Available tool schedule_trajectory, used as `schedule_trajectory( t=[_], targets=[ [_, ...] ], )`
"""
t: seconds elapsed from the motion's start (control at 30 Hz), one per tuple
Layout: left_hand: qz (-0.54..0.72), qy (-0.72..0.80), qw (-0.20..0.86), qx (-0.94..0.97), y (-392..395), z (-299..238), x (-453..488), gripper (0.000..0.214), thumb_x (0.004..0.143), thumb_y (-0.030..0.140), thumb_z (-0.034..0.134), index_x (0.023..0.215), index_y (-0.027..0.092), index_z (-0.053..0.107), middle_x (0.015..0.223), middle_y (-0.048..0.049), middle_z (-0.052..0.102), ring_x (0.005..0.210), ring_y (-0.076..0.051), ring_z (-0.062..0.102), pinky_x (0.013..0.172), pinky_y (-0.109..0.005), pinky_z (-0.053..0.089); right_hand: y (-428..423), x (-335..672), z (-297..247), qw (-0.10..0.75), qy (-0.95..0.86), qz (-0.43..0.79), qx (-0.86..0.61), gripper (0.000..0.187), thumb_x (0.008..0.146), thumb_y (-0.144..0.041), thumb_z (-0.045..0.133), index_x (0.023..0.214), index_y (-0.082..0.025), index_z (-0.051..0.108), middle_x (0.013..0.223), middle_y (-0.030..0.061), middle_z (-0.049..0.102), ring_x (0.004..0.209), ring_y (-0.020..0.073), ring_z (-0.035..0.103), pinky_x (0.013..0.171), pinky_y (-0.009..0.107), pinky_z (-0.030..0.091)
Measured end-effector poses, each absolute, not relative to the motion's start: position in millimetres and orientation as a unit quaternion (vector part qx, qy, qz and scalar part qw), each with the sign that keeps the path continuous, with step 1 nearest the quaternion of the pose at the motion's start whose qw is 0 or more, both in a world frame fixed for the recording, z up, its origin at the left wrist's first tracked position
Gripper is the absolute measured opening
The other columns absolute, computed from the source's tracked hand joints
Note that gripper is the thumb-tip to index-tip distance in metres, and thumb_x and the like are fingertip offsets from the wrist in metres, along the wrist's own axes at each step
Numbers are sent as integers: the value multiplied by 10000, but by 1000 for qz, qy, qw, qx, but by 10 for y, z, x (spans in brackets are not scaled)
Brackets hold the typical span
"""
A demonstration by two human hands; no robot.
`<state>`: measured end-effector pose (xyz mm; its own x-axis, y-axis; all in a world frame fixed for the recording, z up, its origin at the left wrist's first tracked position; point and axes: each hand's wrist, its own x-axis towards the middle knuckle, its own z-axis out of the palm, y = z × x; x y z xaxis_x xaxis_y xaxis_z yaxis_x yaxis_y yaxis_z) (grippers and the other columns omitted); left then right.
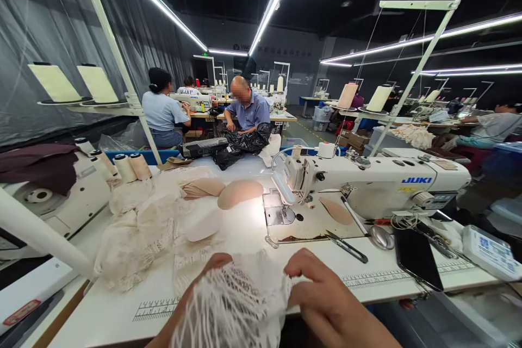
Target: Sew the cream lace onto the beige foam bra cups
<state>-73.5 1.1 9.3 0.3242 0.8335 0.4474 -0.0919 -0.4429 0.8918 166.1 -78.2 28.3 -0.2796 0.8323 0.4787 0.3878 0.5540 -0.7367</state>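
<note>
A piece of white lace fabric [238,307] hangs between my hands at the front edge of the sewing table. On its left side, my left hand [218,262] grips the lace, with most of its fingers hidden behind the cloth. The thumb and forefinger of my right hand [320,288] pinch the lace's right edge. Just beyond, a white JUKI sewing machine [379,179] stands with its lamp lighting the needle plate [280,215]. Beige oval pads [240,194] and a pile of cream lace pieces [134,239] lie to the left of the machine.
Thread snips [346,246], a round metal dish [382,237] and a black phone [418,258] lie right of the needle plate. Thread cones [126,167] stand at the left. A black plastic bag [242,144] is at the table's back, near a seated co-worker [250,109].
</note>
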Motion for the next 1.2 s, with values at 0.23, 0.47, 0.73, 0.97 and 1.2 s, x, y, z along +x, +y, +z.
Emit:
schedule_trajectory(
  t=[0.23,0.47,0.73,0.97,1.2],
  targets=[
    [257,-38,-50,964,-38,775,-920,283,1010,43,506,966,228,715,953,10,829,829,-161,693,1007,-319,475,-804,1692,330,501,-719,190,-443,238,1050,-159,546,1187,-299,681,1089,56,666,1046,223,637,892,348,533],
    [327,-24,-40,944,-13,588,-905,331,1034,15,454,1027,193,733,957,-2,825,821,-151,687,1181,-350,331,-799,1539,384,460,-690,283,-483,113,1036,-285,620,958,-228,679,867,8,639,817,177,602,738,302,469],
    [248,-44,-6,968,-30,764,-889,274,1051,46,491,1036,180,729,958,21,820,846,-138,692,1143,-294,329,-690,1278,352,350,-710,316,-523,116,850,-118,619,808,-220,585,782,-39,611,732,138,554,641,251,378],
    [253,-46,17,966,-9,690,-920,331,1093,64,412,1005,181,708,909,0,808,818,-146,677,1137,-327,361,-676,1333,355,351,-716,248,-551,152,822,-74,570,788,-214,618,734,-39,630,691,132,552,646,254,360],
    [278,-4,97,956,-11,533,-1010,284,1082,99,493,1102,263,724,912,4,806,869,-157,710,1152,-377,446,-757,1418,399,385,-654,356,-546,80,923,-232,615,851,-218,647,785,-19,634,721,152,560,622,252,409]
  ],
)
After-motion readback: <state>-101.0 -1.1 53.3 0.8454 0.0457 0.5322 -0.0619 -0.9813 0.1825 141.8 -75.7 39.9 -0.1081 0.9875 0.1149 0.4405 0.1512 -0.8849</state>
